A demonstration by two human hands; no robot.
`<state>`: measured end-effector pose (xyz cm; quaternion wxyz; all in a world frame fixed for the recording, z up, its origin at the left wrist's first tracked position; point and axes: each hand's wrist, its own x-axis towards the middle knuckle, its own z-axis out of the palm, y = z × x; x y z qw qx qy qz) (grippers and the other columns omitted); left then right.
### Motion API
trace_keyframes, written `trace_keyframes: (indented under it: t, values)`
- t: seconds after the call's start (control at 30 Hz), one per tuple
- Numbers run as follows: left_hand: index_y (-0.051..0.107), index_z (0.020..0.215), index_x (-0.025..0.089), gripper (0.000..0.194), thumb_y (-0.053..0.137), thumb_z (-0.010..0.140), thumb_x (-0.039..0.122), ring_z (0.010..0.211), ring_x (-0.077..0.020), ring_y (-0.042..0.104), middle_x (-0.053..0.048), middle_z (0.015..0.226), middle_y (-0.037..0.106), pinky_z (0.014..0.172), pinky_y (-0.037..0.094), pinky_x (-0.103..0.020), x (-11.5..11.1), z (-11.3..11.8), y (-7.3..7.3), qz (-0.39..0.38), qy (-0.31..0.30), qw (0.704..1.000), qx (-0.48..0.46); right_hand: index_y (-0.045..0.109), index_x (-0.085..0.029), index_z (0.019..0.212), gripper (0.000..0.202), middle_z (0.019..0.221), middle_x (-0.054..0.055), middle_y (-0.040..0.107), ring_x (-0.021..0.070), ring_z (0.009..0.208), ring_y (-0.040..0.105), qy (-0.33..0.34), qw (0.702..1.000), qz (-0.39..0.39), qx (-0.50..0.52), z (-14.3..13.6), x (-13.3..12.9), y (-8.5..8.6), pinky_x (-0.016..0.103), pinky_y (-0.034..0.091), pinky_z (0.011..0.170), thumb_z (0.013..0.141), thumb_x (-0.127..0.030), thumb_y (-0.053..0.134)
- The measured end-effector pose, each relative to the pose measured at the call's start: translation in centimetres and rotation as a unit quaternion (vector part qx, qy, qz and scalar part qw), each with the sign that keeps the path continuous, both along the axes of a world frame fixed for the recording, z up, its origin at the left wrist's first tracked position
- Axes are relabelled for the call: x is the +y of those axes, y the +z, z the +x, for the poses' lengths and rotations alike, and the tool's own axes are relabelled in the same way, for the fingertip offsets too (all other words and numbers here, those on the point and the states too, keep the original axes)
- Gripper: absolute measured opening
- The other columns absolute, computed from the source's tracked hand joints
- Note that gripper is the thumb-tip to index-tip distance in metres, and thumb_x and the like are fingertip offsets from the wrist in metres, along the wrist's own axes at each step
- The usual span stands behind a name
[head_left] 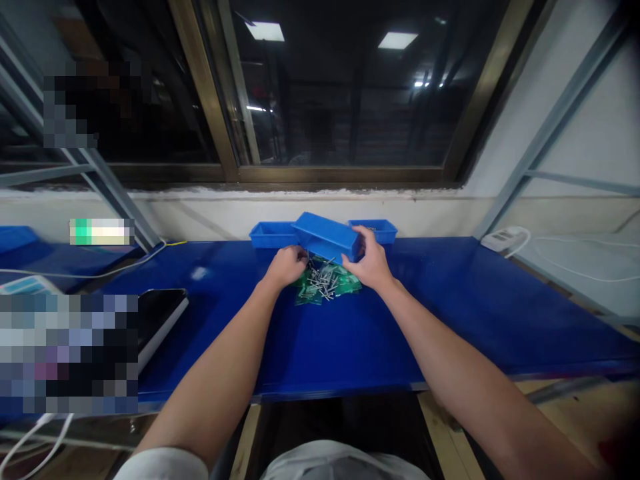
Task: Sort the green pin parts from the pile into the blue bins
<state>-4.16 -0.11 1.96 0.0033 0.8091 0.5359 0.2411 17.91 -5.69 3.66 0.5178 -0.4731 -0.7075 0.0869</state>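
Bins, two, stand behind one tilted bin in the right grip.

A tilted blue bin hangs above slender metal pieces heaped on green packets.

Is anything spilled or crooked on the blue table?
Yes. Loose metal pieces lie jumbled on green packets on the blue table, so they look spilled, though maybe on purpose. The right hand holds a tilted bin, unlike the level bin behind it.
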Motion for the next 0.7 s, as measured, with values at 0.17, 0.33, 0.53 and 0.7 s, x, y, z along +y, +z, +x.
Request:
trace_keyframes:
  t: [0.17,0.33,0.53,0.7]
  values:
    - [0.067,0.090,0.017,0.030,0.040,0.077,0.019,0.090,-0.0222,0.061,-0.008,0.097,0.067,0.084,0.046,-0.032,0.2,0.1,-0.2,-0.005,-0.024,1.000,-0.019,0.041,-0.026,0.124,0.061,0.118,0.008,0.053,0.0290,0.104,0.053,-0.011,1.000,-0.015,-0.025,0.2,0.0,0.2,0.045,0.044,0.088,0.066,-0.023,0.061]
    - [0.063,0.105,0.018,0.037,0.037,0.083,0.031,0.104,-0.0223,0.057,-0.007,0.112,0.063,0.093,0.042,-0.032,-0.3,0.2,-0.1,-0.008,-0.026,0.999,-0.041,0.034,-0.024,0.129,0.066,0.117,0.012,0.052,0.0271,0.102,0.055,-0.041,0.997,0.005,0.070,0.8,0.3,0.6,0.042,0.046,0.084,0.069,-0.029,0.061]
    - [0.057,0.118,0.019,0.064,0.037,0.078,0.065,0.120,-0.0264,0.047,-0.011,0.128,0.054,0.096,0.037,-0.036,-1.4,0.9,-0.3,-0.107,-0.067,0.991,0.051,0.031,-0.017,0.125,0.070,0.100,0.012,0.060,0.0203,0.085,0.061,-0.138,0.953,-0.010,0.270,2.9,2.5,0.0,0.031,0.049,0.069,0.069,-0.046,0.061]
    - [0.060,0.113,0.019,0.066,0.033,0.078,0.068,0.109,-0.0282,0.054,-0.013,0.117,0.060,0.091,0.039,-0.038,-2.2,2.4,0.9,-0.027,-0.048,0.997,0.061,0.045,-0.018,0.110,0.052,0.089,0.007,0.063,0.0179,0.080,0.061,-0.192,0.935,-0.028,0.296,4.5,3.1,0.4,0.026,0.048,0.065,0.071,-0.051,0.054]
